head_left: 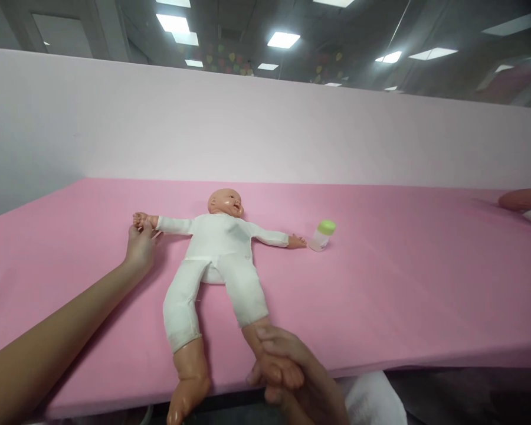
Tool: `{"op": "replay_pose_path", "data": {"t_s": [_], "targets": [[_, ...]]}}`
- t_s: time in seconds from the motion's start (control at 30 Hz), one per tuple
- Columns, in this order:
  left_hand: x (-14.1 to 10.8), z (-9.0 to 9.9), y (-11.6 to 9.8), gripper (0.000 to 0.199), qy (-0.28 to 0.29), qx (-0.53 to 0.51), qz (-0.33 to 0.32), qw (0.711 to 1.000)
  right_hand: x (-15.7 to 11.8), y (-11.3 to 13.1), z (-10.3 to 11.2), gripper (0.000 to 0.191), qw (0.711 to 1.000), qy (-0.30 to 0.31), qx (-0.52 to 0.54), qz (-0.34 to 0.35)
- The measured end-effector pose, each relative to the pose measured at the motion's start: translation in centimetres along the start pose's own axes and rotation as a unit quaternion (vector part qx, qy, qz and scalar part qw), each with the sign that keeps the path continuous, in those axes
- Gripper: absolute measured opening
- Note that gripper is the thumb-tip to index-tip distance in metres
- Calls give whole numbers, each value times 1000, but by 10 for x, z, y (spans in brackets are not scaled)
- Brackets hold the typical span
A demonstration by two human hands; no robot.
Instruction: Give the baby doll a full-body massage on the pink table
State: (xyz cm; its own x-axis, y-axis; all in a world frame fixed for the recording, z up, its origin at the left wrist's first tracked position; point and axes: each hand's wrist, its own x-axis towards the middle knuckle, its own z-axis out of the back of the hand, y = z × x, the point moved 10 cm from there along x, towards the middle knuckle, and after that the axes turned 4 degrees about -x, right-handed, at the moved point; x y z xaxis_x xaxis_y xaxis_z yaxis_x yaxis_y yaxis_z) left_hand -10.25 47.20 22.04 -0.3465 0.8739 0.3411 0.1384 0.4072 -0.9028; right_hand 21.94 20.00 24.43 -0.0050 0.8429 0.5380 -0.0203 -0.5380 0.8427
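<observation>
A baby doll (pixel 223 242) with a white cloth body lies on its back, arms spread, head toward the wall and turned right. At the left, my left hand (pixel 140 247) has its fingers closed around the doll's hand. Down at the front edge, my right hand (pixel 307 372) grips the doll's foot on the right-hand leg, fingers over the top and side. The other foot hangs over the table edge, untouched. A small baby bottle (pixel 322 236) with a green cap stands tilted beside the doll's outstretched hand.
A pink-covered table (pixel 402 283) spans the view, backed by a white partition (pixel 265 130). Part of a skin-toned object, perhaps another doll (pixel 523 200), shows at the far right. White fabric (pixel 376 398) shows below the front edge, beside my right hand.
</observation>
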Motion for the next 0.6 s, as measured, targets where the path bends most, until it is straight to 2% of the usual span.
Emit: {"op": "replay_pose_path", "data": {"t_s": [0.07,0.17,0.3,0.37,0.43,0.5,0.6], "targets": [[-16,-21,-30,24,48,64,-78,994,27,11,-10,34,999,43,3,-4],[-48,-60,-62,30,173,197,-197,945,65,11,-32,31,995,88,21,-42],[-81,-89,-67,30,309,295,-283,859,96,-6,-67,32,987,133,45,-75],[-87,-93,-64,30,336,310,-304,835,101,-10,-75,31,989,128,33,-70],[-79,-87,-60,29,310,306,-279,856,100,-8,-74,30,991,115,26,-58],[-63,-75,-57,29,251,276,-233,898,93,0,-67,29,993,104,37,-42],[-40,-51,-53,27,141,165,-152,964,75,10,-44,31,993,99,48,-45]]}}
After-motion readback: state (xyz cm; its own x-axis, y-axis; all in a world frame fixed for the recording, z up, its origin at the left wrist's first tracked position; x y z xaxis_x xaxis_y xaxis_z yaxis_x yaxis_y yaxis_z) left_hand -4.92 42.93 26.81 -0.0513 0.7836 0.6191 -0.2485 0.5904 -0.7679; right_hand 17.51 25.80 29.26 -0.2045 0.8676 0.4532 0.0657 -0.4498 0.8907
